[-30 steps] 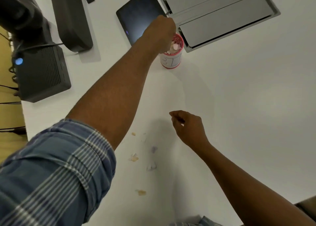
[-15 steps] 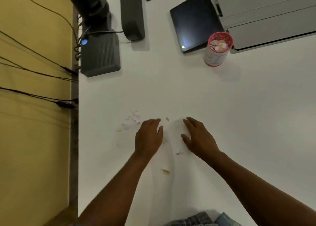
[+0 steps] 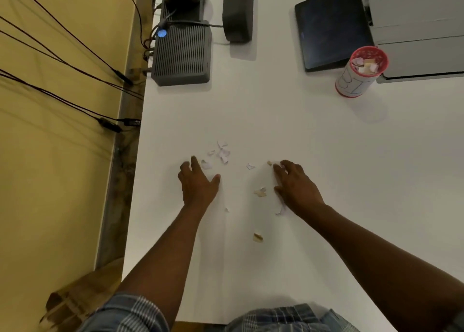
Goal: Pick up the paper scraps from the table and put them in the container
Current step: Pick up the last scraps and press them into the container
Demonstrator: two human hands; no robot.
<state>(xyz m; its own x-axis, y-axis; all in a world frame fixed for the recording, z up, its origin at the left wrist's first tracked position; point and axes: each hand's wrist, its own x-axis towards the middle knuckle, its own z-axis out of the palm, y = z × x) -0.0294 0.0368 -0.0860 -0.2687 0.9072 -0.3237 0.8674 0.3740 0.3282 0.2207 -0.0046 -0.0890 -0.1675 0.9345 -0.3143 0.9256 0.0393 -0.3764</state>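
Several small paper scraps lie scattered on the white table, pale lilac ones ahead of my hands and tan ones between them. My left hand rests palm down with fingers spread, its fingertips beside a lilac scrap. My right hand is also flat and spread, fingertips touching a scrap. Neither hand holds anything that I can see. The container, a white cup with a red rim, stands upright at the far right with scraps inside.
A dark tablet and a grey hatch panel lie behind the cup. A ribbed grey box with a blue light and a dark stand sit at the far left. Cables cross the yellow floor past the table's left edge.
One second ago my left hand was over the cup; it has come back to the scraps. Both hands have since spread slightly further apart on the table.
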